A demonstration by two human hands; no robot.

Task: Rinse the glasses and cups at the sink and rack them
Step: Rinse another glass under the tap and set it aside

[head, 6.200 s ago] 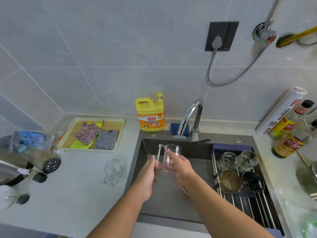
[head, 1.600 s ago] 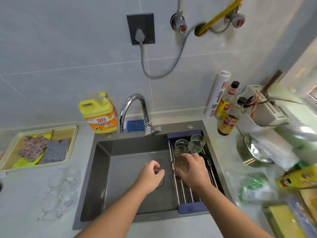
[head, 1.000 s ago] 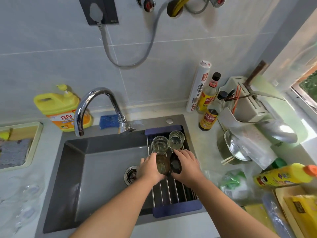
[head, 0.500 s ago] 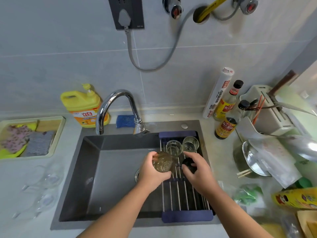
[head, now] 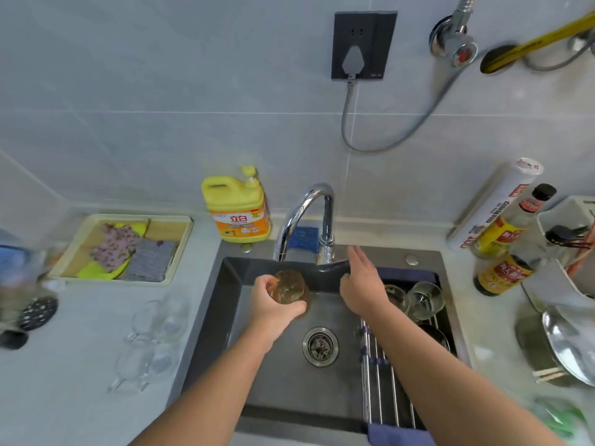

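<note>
Clear glasses (head: 151, 342) on counter (head: 80, 397), well left of left hand; blurred. Left hand (head: 273, 312): fingers and thumb curled round amber glass (head: 289, 286), held over sink (head: 283, 381), just below faucet (head: 309, 204) spout. Right hand (head: 362, 284): fingers straight, holding nothing, tips near faucet lever; contact not resolvable. Just right of right hand: clear tumblers (head: 425, 299) standing on rack (head: 378, 391) spanning sink's right side.
</note>
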